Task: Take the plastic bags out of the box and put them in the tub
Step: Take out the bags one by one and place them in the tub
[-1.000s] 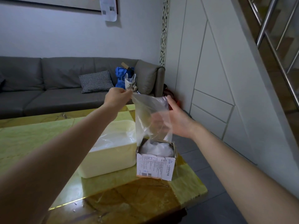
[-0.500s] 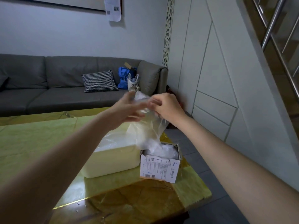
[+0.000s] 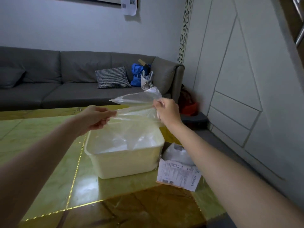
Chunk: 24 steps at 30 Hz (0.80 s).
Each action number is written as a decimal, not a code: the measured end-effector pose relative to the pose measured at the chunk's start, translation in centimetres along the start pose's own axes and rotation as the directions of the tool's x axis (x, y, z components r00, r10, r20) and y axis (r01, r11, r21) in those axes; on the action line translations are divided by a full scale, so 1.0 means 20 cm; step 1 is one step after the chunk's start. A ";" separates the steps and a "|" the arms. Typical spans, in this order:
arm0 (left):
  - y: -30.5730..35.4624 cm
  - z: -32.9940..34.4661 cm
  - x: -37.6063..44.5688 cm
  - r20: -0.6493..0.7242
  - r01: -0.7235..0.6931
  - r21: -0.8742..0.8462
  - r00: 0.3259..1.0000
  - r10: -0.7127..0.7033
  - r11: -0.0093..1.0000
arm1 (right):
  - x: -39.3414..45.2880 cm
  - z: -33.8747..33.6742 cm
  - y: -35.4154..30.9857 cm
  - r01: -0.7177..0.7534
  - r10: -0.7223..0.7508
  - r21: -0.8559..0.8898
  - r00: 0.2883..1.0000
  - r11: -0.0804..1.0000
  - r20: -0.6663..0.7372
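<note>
Below the fingers sits the tub (image 3: 126, 163), a pale cream plastic basin on the green-and-gold table (image 3: 49, 145), already holding a loose heap of clear film; between the two hands hangs the plastic bag (image 3: 136, 112), thin, transparent and faintly milky, stretched flat along its top edge and drooping so that its lower part trails down into the tub's mouth. Left of that stretched edge the left hand (image 3: 97, 117) pinches one corner between thumb and curled fingers; at the right end the right hand (image 3: 167, 111) pinches the other corner, knuckles up; above and behind the right fingers a loose flap of the film stands up and wavers. Down and to the right of the right hand, just beside the tub, stands the box (image 3: 178, 175), a small torn carton with a printed label, more bags (image 3: 177, 153) bulging out of its open top; the right forearm passes over it.

Biggest risk, as I judge it: so light a film may catch the air on release and drift past the rim onto the table rather than settle inside; the heap already in the tub may spring up and spill as more is laid on; the right forearm, passing so near, may knock the light carton over on its way back; smallest, the film may cling to the fingers and come back out with them.
</note>
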<state>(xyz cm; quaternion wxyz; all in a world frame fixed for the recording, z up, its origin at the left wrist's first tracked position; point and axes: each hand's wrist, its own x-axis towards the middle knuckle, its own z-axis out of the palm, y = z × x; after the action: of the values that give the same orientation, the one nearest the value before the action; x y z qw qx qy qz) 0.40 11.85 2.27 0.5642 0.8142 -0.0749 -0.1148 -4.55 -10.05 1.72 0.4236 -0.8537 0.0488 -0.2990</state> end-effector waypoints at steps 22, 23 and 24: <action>-0.30 0.27 0.25 0.331 -0.134 0.861 0.880 -0.340 0.491 | -0.05 0.32 0.05 0.427 0.105 -0.512 0.683 0.746 0.723; -0.31 0.27 0.26 0.332 -0.120 0.845 0.882 -0.335 0.522 | -0.06 0.34 0.07 0.399 0.223 -0.538 0.610 0.742 0.760; -0.31 0.26 0.25 0.323 -0.101 0.836 0.885 -0.335 0.540 | -0.07 0.35 0.08 0.391 0.309 -0.570 0.555 0.723 0.772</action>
<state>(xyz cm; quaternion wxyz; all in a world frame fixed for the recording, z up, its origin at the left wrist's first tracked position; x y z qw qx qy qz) 3.83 8.08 -5.86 0.0663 0.9363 -0.1910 -0.2873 -1.54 -5.74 -3.46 0.0369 -0.9821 -0.0715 0.1701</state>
